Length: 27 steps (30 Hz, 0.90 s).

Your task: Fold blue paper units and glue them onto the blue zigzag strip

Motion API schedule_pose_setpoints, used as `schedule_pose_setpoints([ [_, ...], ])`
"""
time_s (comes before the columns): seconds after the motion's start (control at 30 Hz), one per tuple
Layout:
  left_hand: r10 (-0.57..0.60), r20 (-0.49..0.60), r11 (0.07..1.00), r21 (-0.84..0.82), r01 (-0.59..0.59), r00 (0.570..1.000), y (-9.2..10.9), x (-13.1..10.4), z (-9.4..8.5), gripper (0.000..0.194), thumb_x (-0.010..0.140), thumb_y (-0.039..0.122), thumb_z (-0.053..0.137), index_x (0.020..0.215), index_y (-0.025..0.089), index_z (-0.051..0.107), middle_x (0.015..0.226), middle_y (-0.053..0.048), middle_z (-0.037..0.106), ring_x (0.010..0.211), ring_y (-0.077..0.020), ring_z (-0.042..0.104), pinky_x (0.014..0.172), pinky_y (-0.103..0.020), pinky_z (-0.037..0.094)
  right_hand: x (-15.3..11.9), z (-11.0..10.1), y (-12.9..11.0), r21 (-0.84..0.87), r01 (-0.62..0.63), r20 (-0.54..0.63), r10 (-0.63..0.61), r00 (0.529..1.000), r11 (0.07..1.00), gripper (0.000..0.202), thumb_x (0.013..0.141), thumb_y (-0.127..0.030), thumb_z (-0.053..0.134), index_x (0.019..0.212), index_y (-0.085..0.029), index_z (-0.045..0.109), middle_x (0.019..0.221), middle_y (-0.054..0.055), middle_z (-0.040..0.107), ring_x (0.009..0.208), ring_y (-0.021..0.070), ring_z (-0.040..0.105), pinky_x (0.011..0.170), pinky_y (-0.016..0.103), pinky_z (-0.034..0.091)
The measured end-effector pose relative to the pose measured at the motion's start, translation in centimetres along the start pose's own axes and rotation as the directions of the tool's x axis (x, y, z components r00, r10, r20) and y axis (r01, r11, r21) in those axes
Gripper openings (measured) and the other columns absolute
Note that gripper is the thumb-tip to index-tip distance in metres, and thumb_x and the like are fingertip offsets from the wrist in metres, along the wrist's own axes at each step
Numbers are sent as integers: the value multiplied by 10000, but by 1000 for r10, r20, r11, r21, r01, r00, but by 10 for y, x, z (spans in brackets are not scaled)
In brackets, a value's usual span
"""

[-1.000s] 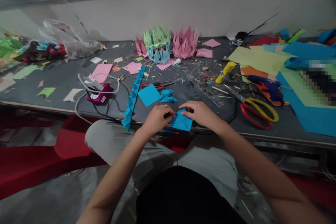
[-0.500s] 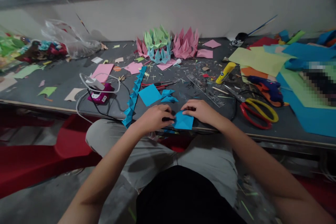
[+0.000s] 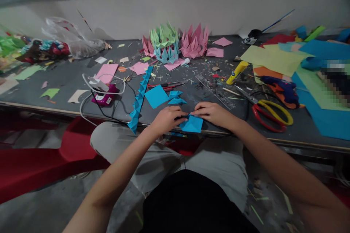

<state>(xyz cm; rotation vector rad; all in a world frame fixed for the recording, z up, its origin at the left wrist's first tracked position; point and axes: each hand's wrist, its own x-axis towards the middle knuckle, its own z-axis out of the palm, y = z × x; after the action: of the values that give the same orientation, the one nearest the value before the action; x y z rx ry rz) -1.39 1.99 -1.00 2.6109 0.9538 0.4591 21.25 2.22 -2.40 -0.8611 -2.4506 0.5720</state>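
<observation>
A creased square of blue paper [image 3: 193, 125] lies at the table's front edge. My left hand [image 3: 170, 119] has its thumb and fingers closed on the upper left of the sheet. On the upper right edge, my right hand [image 3: 212, 112] pinches the paper, its fingertips near those of the left. Just beyond my hands are a flat blue paper square [image 3: 156, 96] and small folded blue pieces [image 3: 176, 97]. A long strip of joined blue paper points [image 3: 140, 98] stretches away to the left of them.
Pink paper points [image 3: 194, 42] and green paper points [image 3: 164, 34] stand by the wall. To the right lie scissors [image 3: 270, 116], a glue stick [image 3: 237, 72], a clear ruler [image 3: 216, 93] and a glue gun [image 3: 283, 89]. A purple power socket [image 3: 105, 96] with cables sits left.
My hands have shifted slightly and come closer together along the paper's top edge. The left fingertips have moved to the right and up; the view has turned slightly.
</observation>
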Motion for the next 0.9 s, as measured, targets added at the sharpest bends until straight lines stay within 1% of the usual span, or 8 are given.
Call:
schedule_pose_setpoints([
  [0.17, 9, -22, 1000, 17, -8, 1000, -2, -2, 3, 246, 858, 338, 517, 1012, 206, 656, 810, -28, 615, 791, -149, 567, 687, -246, 408, -2, -2, -1, -83, 7, 27, -5, 1000, 997, 293, 902, -289, 403, 984, -247, 681, 909, 62, 626, 833, 160, 575, 734, 286, 459],
  [0.4, 22, -48, 1000, 20, -21, 999, -3, -3, 4, 236, 855, 339, 520, 978, 205, 671, 811, -26, 620, 777, -141, 569, 681, -241, 409, -5, 0, -2, -236, 98, 37, -92, 995, 967, 334, 919, -278, 357, 995, -200, 672, 907, 82, 637, 828, 174, 563, 722, 289, 449],
  [0.57, 43, -66, 999, 24, -42, 997, -4, -3, 6, 234, 848, 344, 529, 958, 202, 679, 795, -26, 617, 766, -138, 569, 671, -239, 406, -4, -3, -3, -313, 134, 77, -115, 990, 940, 319, 918, -253, 361, 985, -222, 671, 918, 71, 636, 830, 170, 558, 713, 279, 437],
  [0.73, 55, -74, 997, 50, -52, 996, -4, -3, 6, 238, 852, 346, 521, 962, 210, 682, 776, -25, 611, 748, -141, 562, 651, -245, 398, -1, -6, -1, -290, 139, 120, -108, 987, 947, 319, 917, -269, 362, 979, -254, 675, 929, 63, 634, 837, 163, 558, 719, 279, 434],
  [0.8, 52, -72, 997, 54, -48, 996, -4, -3, 6, 241, 856, 345, 514, 962, 210, 683, 775, -27, 614, 747, -142, 562, 650, -246, 398, -1, -6, 1, -249, 142, 121, -115, 986, 958, 325, 918, -283, 361, 967, -256, 681, 926, 65, 633, 843, 163, 556, 725, 282, 434],
  [0.9, 41, -71, 998, 49, -38, 997, -4, -3, 6, 248, 856, 352, 513, 956, 203, 685, 770, -29, 616, 744, -143, 563, 653, -248, 403, -1, -5, 5, -140, 121, 87, -109, 990, 983, 321, 911, -325, 384, 961, -238, 688, 895, 69, 632, 826, 161, 558, 720, 281, 438],
])
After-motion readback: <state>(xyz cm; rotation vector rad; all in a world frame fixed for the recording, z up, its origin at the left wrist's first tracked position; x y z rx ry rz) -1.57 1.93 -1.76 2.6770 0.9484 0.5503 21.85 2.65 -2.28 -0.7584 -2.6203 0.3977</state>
